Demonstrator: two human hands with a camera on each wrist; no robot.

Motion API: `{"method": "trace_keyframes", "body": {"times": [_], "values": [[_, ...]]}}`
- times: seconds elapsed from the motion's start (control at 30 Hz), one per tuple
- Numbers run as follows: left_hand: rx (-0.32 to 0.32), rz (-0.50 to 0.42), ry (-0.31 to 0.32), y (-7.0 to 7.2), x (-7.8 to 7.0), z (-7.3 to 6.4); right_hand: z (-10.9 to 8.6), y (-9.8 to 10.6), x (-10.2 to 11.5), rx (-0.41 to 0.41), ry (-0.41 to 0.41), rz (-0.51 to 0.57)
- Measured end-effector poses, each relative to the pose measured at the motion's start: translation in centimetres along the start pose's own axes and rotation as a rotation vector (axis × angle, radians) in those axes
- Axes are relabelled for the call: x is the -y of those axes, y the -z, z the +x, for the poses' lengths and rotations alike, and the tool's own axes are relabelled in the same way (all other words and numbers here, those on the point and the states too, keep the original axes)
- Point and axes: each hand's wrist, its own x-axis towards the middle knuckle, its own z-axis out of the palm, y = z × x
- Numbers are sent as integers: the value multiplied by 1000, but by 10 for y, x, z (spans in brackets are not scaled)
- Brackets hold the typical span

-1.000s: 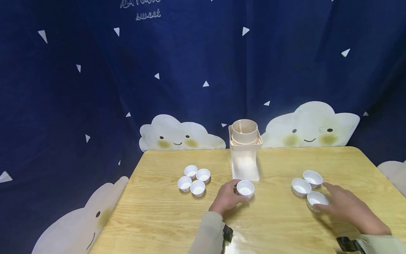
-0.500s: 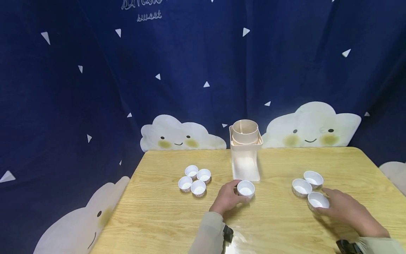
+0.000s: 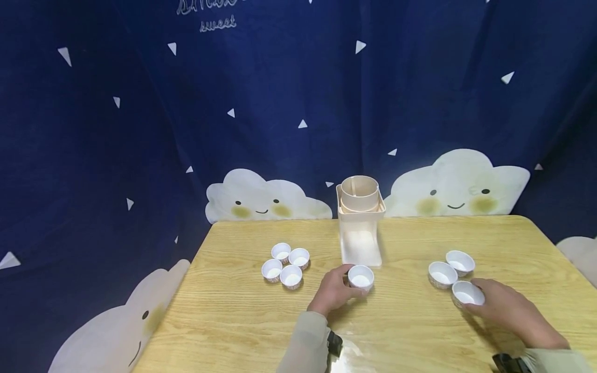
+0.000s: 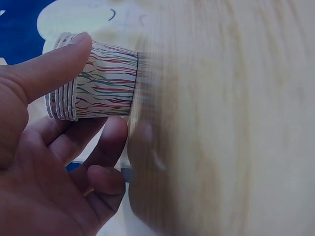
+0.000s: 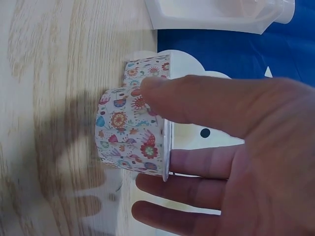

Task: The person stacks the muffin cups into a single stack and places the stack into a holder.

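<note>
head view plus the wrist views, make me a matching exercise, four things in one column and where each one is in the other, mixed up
Things
1. wavy-lined cup stack
2. cream stand
3. nearest flowered cup
4. group of four cups

Places
A. on the table, left of the left hand
B. between the right hand's thumb and fingers
C. in the left hand's grip
D. upright, toward the back of the table

Pairs: 1-C, 2-D, 3-B, 4-A
</note>
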Motion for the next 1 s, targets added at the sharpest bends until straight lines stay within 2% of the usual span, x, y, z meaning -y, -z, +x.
{"method": "trace_keyframes", "body": {"times": [0.4, 0.77, 1.0], "values": [[0, -7, 12, 0, 0, -1, 2, 3, -2, -7, -13, -19], [5, 15, 23, -2, -2, 0, -1, 1, -4, -56, 27, -26], [5, 6, 14, -1, 1, 0, -2, 6, -4, -42, -6, -34]]}}
